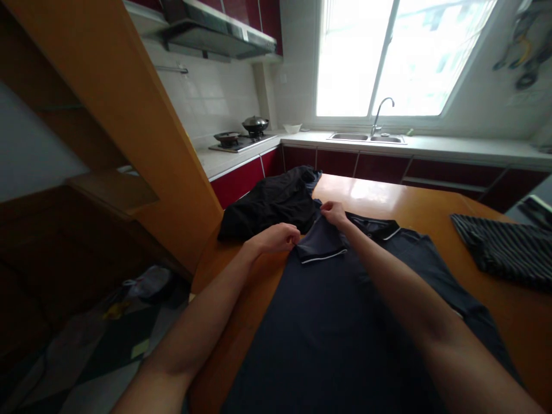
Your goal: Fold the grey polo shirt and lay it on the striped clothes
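If we take the folded sleeve (321, 237) as the middle of a clock, the left hand (281, 234) is at 9 o'clock and the right hand (334, 213) is at 1 o'clock. Both are the bare hands of one person, and they work on a dark polo shirt (328, 328), which lies spread on the wooden table (383, 198), its body reaching down towards 6 o'clock. The left hand has a narrow grip, with curled fingers holding the outer corner of the sleeve near the cuff. The right hand makes a small pinch and holds the cloth at the shoulder end of the same sleeve. The sleeve lies over the body of the shirt, and its cuff (it has a thin white line along the edge) faces to 6 o'clock. The collar (388, 231) is at 3 o'clock, just beside the right forearm.

At 10 o'clock, near both hands, is a heap of black clothes (273, 201). A striped garment (509, 253) lies at 3 o'clock, well apart from the hands. Farther behind, the stove (244, 145) with two covered pans stands between 10 and 11 o'clock, while the sink (349, 137) and its tap (376, 115) are at 1 o'clock, below the bright window (409, 63).
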`<state>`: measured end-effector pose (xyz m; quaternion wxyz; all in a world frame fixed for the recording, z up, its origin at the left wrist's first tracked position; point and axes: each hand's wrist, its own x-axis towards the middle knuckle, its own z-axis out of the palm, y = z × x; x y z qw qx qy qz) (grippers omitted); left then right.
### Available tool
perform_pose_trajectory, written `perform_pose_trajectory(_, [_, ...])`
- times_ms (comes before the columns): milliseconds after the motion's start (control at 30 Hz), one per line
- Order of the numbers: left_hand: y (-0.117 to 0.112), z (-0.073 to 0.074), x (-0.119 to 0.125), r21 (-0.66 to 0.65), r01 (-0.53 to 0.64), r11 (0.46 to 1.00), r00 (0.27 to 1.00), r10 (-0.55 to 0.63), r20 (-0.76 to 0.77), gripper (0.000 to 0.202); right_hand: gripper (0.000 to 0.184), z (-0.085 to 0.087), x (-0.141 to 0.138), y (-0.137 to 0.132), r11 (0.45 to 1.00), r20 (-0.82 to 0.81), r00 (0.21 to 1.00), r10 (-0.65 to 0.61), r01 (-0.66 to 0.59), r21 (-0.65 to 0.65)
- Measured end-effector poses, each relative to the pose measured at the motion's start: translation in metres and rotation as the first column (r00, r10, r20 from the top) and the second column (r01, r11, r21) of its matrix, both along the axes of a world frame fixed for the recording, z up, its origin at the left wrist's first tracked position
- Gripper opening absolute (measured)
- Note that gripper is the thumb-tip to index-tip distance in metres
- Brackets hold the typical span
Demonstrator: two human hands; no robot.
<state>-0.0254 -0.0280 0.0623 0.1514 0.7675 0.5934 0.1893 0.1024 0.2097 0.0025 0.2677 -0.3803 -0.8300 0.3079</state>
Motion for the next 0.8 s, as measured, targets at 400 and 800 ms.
perform_pose_trajectory(400, [0.017,-0.022,0.034,0.323,-0.093,0.942,0.988,0.126,-0.083,0.029,0.022,0.034,0.057,-0.059,0.964,0.215,0.976,-0.015,-0.043,0.262])
perform_pose_trajectory(800, [0.026,-0.047,0.058,-0.064,-0.073,0.995,0.961,0.053,-0.272,0.066,0.029,0.036,0.117,-0.099,0.99,0.337,0.941,-0.03,-0.018,0.137])
